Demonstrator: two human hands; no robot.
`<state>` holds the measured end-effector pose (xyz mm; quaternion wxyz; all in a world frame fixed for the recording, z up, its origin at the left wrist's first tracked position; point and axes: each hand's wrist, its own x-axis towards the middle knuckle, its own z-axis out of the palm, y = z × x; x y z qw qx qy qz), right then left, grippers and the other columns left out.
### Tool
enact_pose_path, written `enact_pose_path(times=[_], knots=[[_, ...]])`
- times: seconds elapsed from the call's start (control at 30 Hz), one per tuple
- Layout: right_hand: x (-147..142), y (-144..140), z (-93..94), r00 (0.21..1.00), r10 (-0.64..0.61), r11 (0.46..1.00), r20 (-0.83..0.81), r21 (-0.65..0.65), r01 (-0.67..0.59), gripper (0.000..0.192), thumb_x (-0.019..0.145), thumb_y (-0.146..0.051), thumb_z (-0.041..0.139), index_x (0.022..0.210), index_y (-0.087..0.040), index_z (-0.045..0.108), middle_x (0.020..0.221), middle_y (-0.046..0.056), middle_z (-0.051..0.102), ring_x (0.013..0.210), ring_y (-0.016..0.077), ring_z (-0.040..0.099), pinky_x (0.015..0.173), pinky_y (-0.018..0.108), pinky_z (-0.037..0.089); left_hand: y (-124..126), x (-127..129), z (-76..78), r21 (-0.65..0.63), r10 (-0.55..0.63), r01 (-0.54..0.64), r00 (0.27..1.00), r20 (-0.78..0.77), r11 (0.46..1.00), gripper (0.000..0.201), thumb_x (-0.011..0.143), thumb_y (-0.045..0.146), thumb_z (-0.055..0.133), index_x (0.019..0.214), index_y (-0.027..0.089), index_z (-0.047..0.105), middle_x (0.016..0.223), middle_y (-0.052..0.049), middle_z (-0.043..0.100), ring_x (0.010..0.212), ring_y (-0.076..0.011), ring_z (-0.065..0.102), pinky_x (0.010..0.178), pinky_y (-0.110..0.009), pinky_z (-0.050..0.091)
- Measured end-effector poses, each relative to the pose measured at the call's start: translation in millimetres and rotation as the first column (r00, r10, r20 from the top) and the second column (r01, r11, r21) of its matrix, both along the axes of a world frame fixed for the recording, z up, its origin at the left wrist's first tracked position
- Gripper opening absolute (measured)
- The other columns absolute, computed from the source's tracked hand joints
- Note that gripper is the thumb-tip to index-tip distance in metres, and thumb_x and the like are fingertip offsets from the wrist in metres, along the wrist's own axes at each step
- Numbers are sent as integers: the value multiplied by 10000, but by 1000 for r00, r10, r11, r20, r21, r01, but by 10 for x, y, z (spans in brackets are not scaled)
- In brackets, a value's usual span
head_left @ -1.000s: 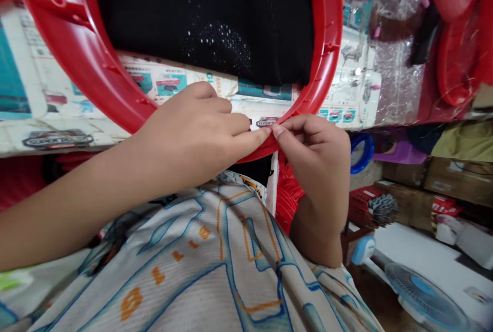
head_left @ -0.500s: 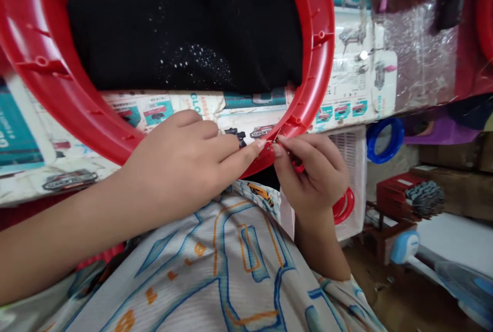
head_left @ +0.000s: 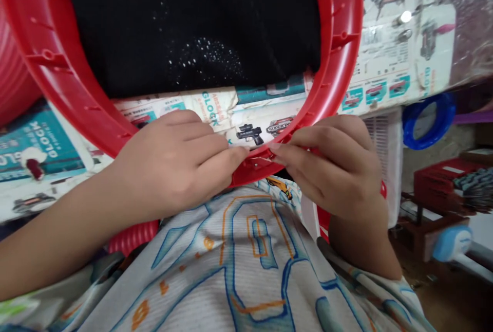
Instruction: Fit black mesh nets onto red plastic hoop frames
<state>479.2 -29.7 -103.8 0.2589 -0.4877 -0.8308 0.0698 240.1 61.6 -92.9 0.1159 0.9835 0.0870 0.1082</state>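
Note:
A large red plastic ring point(head_left: 69, 90) with ribs and screw posts on its inner face leans against my chest, its lowest arc right in front of me. My left hand point(head_left: 173, 162) grips that lower rim from the left, the index finger stretched along it. From the right, my right hand point(head_left: 335, 162) pinches the same spot with thumb and fingertips. The fingertips of both hands almost meet at a small fitting on the rim. Whether a small part sits between the fingers is hidden.
Through the ring I see black fabric point(head_left: 192, 23) lying on a table covered with printed toy packaging sheets point(head_left: 231, 111). A blue ring point(head_left: 427, 121) and a red crate point(head_left: 439, 183) are at the right. A ribbed red part point(head_left: 131, 237) lies under my left arm.
The view has moved closer and the ring now fills more of the frame. My right hand has turned so its fingers lie flatter over the rim; both hands stay at the same spot.

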Motion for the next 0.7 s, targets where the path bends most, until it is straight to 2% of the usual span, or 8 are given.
enact_pose_path(times=[0.1, 0.23, 0.33, 0.5, 0.57, 0.63, 0.7], knots=[[-69, -46, 6, 1000, 10, 1000, 10, -8, -9, 201, 873, -255, 753, 1032, -177, 660, 933, 25, 720, 883, 173, 607, 749, 356, 496, -7, -7, -1, -3, 29, -29, 999, -14, 1000, 189, 962, 204, 548, 830, 150, 672, 700, -56, 693, 585, -203, 585, 570, -363, 449], [-159, -65, -10, 999, -48, 999, -4, 9, 48, 127, 896, -162, 697, 1013, -188, 654, 933, 7, 722, 873, 162, 589, 747, 341, 493, 8, -12, 13, 23, 22, -21, 999, -47, 1000, 208, 959, 200, 538, 807, 151, 671, 664, -46, 657, 579, -214, 572, 570, -364, 444], [-220, -29, -18, 994, -94, 994, -56, -53, 91, 66, 928, -161, 622, 952, -219, 643, 954, 2, 711, 855, 156, 607, 791, 348, 510, 27, -13, 64, 17, 1, 0, 996, -91, 1000, 244, 968, 205, 507, 782, 161, 657, 630, -34, 610, 564, -213, 545, 558, -361, 420], [-267, 58, 53, 984, -144, 974, -101, -188, 123, 111, 948, -256, 587, 851, -239, 640, 893, -11, 699, 837, 184, 630, 805, 409, 519, -36, 13, 158, -6, 24, -26, 980, -197, 1000, 282, 956, 200, 501, 686, 183, 581, 624, -37, 566, 556, -231, 540, 535, -375, 387], [-257, 96, 105, 989, -141, 969, -46, -209, 128, 159, 953, -286, 577, 817, -233, 640, 889, 5, 704, 860, 214, 633, 816, 453, 512, -91, 13, 155, -23, 67, -72, 980, -185, 997, 236, 961, 184, 494, 759, 154, 612, 662, -56, 591, 596, -243, 570, 542, -376, 412], [-230, 141, 151, 990, -141, 966, 12, -219, 141, 199, 961, -302, 563, 793, -236, 646, 922, 14, 714, 917, 231, 638, 842, 476, 503, -140, -2, 129, -26, 105, -109, 987, -120, 994, 166, 975, 166, 490, 945, 98, 638, 714, -71, 628, 660, -245, 600, 574, -368, 459], [-198, 184, 172, 990, -140, 953, 17, -269, 140, 201, 955, -308, 584, 779, -251, 661, 953, -5, 724, 972, 220, 641, 894, 469, 494, -166, -31, 94, -1, 101, -101, 992, -76, 995, 194, 981, 154, 504, 1118, 58, 603, 741, -75, 652, 686, -236, 609, 588, -352, 475]])
